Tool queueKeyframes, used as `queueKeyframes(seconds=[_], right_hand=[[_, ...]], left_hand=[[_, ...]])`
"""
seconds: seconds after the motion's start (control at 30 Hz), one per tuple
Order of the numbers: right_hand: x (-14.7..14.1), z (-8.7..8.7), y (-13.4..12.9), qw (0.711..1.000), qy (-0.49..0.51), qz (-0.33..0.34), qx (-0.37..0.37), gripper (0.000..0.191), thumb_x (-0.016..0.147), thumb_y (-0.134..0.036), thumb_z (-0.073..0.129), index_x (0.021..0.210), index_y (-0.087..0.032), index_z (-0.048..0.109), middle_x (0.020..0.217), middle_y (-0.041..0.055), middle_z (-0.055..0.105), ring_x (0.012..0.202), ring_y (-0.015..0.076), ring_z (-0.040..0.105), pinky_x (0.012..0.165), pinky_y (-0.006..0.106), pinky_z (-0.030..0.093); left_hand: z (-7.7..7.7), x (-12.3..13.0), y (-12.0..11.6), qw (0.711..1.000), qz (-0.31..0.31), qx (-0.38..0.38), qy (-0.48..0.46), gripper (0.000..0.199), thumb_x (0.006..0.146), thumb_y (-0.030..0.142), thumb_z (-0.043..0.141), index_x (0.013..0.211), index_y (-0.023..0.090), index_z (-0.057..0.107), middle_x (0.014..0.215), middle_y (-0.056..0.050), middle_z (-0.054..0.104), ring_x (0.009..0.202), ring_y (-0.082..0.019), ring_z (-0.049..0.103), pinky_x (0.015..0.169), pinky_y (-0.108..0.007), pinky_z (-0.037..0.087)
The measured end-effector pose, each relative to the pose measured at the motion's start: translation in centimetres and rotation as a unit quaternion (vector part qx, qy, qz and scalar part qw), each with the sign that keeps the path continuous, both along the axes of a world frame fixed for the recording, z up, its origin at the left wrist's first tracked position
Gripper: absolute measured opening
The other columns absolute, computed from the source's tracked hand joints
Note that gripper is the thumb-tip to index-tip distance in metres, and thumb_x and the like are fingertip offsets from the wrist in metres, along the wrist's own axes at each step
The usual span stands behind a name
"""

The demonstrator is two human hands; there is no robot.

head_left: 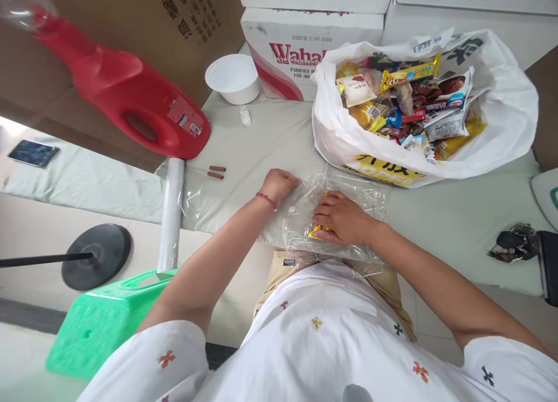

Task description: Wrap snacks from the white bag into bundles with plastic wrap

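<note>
A thin, clear plastic sheet or bag (296, 219) lies spread at the front edge of the cloth-covered surface; I cannot tell which of the two it is. With fingers pinched together, my left hand (279, 187) grips its upper left edge. My right hand (342, 217) rests on the plastic, its fingers curled over a yellow snack packet (320, 230). Most of that packet is hidden under the palm. Just behind my right hand stands a white plastic bag (349, 152), open at the top and full of wrapped snacks (407, 100).
On the left are a red jug (117, 94), a roll of clear film (171, 210), two small brown strips (216, 172) and a green stool (104, 320). A white bowl (238, 85) stands by a carton (279, 47). Keys (517, 242) lie at right, a phone (33, 153) far left.
</note>
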State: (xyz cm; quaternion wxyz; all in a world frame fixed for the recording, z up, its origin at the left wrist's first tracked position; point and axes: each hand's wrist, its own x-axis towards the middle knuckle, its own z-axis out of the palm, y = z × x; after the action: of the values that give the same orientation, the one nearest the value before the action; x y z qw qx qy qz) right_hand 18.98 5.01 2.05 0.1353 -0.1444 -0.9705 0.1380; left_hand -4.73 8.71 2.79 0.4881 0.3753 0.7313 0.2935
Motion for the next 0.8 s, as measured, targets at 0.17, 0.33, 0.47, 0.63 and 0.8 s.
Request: queueKeyframes(seconds=[0.17, 0.33, 0.47, 0.63, 0.8], right_hand=[[0.1, 0.2, 0.1, 1.000, -0.002, 0.004, -0.001, 0.032, 0.105, -0.044, 0.062, 0.099, -0.017, 0.078, 0.102, 0.0096, 0.080, 0.104, 0.0263, 0.060, 0.105, 0.047, 0.038], [0.1, 0.1, 0.1, 1.000, 0.007, 0.005, -0.001, 0.034, 0.105, -0.046, 0.061, 0.098, -0.018, 0.078, 0.101, 0.0095, 0.080, 0.104, 0.0264, 0.060, 0.105, 0.047, 0.038], [0.1, 0.1, 0.1, 1.000, 0.009, 0.002, -0.004, 0.034, 0.106, -0.047, 0.061, 0.098, -0.018, 0.078, 0.102, 0.0095, 0.079, 0.105, 0.0258, 0.060, 0.107, 0.046, 0.037], [0.1, 0.3, 0.1, 1.000, 0.004, 0.000, -0.005, 0.036, 0.107, -0.048, 0.059, 0.098, -0.017, 0.078, 0.100, 0.0099, 0.079, 0.104, 0.0262, 0.060, 0.103, 0.046, 0.037], [0.1, 0.2, 0.2, 1.000, 0.007, -0.005, 0.000, 0.038, 0.107, -0.048, 0.059, 0.097, -0.017, 0.077, 0.098, 0.0099, 0.079, 0.103, 0.0265, 0.060, 0.102, 0.047, 0.037]], left_hand=[[1.4, -2.2, 0.9, 0.999, -0.029, 0.001, -0.017, 0.027, 0.068, 0.027, 0.085, 0.065, 0.018, 0.059, 0.050, 0.007, 0.046, 0.050, -0.008, 0.037, 0.051, -0.023, 0.025], [2.1, -4.6, 1.7, 0.994, -0.097, 0.011, -0.047, 0.025, 0.070, 0.023, 0.084, 0.070, 0.018, 0.059, 0.058, 0.006, 0.050, 0.051, -0.006, 0.038, 0.050, -0.020, 0.026], [1.4, -3.6, 1.8, 0.993, -0.109, 0.019, -0.047, 0.027, 0.082, 0.029, 0.079, 0.081, 0.021, 0.053, 0.072, 0.002, 0.061, 0.061, -0.011, 0.060, 0.062, -0.023, 0.047], [0.2, -1.3, 1.8, 0.987, -0.107, 0.108, 0.057, 0.017, 0.095, 0.032, 0.061, 0.086, 0.025, 0.049, 0.064, 0.003, 0.052, 0.064, -0.017, 0.057, 0.069, -0.029, 0.045], [-0.1, -2.4, 1.9, 0.941, -0.186, 0.184, 0.216, 0.018, 0.095, 0.035, 0.056, 0.082, 0.023, 0.059, 0.062, 0.002, 0.051, 0.067, -0.020, 0.050, 0.072, -0.032, 0.040]])
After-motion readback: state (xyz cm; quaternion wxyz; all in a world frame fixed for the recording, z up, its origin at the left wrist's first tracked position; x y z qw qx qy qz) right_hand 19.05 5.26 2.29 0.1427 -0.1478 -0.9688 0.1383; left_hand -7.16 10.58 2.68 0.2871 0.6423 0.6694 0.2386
